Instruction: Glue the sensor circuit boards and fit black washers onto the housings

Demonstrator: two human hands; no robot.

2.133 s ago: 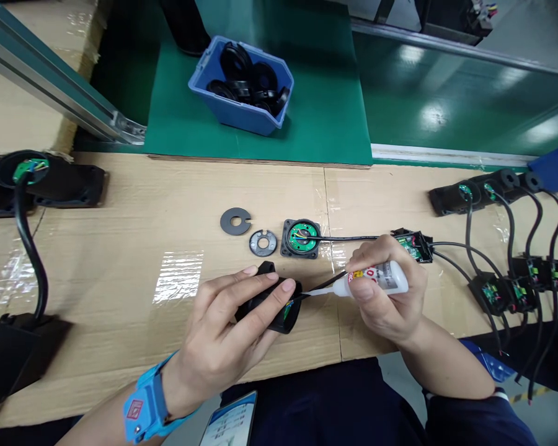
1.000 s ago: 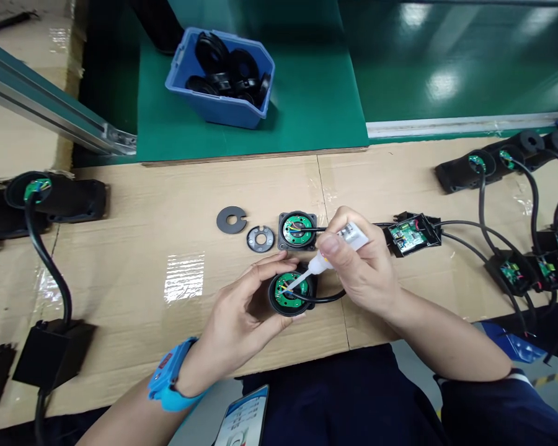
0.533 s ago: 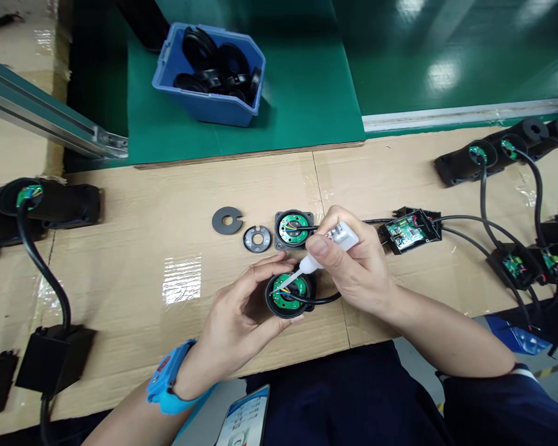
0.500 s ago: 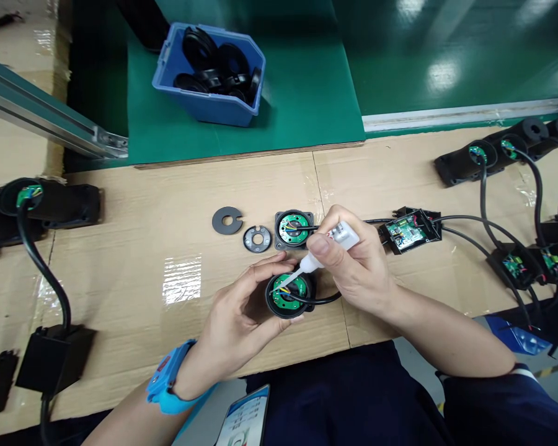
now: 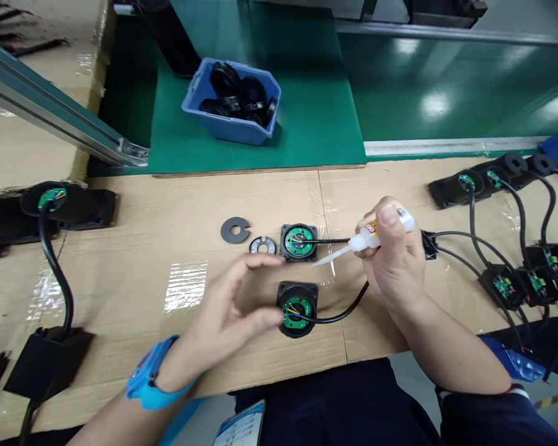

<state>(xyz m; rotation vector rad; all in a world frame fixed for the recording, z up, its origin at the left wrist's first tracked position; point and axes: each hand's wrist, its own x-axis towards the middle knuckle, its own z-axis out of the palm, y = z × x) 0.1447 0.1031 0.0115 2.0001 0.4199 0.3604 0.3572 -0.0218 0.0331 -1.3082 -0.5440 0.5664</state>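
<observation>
My right hand [image 5: 393,263] grips a small white glue bottle [image 5: 385,229], its thin nozzle pointing left and lifted above the cardboard. My left hand [image 5: 235,306] hovers just left of a black square housing [image 5: 297,308] holding a green round circuit board; the fingers are apart and hold nothing. That housing lies on the cardboard with a black cable running right. A second black housing with a green board [image 5: 299,241] sits behind it. Next to that lie a metal ring plate [image 5: 263,246] and a dark slotted washer [image 5: 235,230].
A blue bin of black rings [image 5: 232,102] stands on the green mat [image 5: 307,124] at the back. Black cabled units [image 5: 51,204] lie at the left; several more with open green boards [image 5: 506,285] crowd the right. An aluminium rail [image 5: 60,118] crosses the upper left.
My left hand let go of the near housing, which now lies on the cardboard. My right hand lifted the glue bottle up and to the right, away from the board.
</observation>
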